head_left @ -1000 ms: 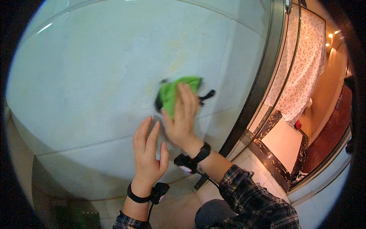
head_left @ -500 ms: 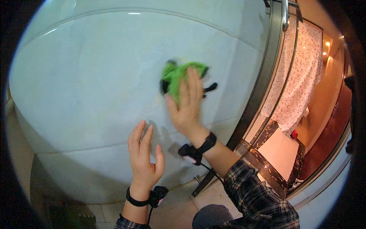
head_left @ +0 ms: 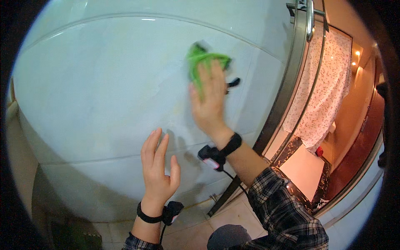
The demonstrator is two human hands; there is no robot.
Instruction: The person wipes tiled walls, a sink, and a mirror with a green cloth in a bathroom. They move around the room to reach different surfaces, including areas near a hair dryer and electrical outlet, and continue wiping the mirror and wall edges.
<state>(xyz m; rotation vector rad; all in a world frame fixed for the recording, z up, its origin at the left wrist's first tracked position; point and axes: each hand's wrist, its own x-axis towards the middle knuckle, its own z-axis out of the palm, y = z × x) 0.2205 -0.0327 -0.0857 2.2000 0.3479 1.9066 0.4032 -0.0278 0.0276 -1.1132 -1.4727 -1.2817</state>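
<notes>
My right hand (head_left: pixel 210 102) lies over a bunched green cloth (head_left: pixel 194 60) and presses it against the pale tiled wall (head_left: pixel 104 91). Dark patches show at the cloth's corners, and a black tab (head_left: pixel 234 82) sticks out to its right. The fingers point upward and are slightly blurred. Lower and to the left, my left hand (head_left: pixel 158 171) is raised in front of the wall with nothing in it, its thumb apart from its fingers. Each wrist wears a black strap with a small black device attached.
On the right stands a dark-framed door (head_left: pixel 280 108) with a metal handle (head_left: pixel 310 21). Past it hangs a flower-patterned curtain (head_left: pixel 321 83) above a floor with a dark border. Floor tiles (head_left: pixel 196 229) and a rounded grey thing (head_left: pixel 229 237) show at the bottom.
My right hand and the green cloth have moved up and slightly to the right across the wall. My left hand has stayed almost in place, still empty.
</notes>
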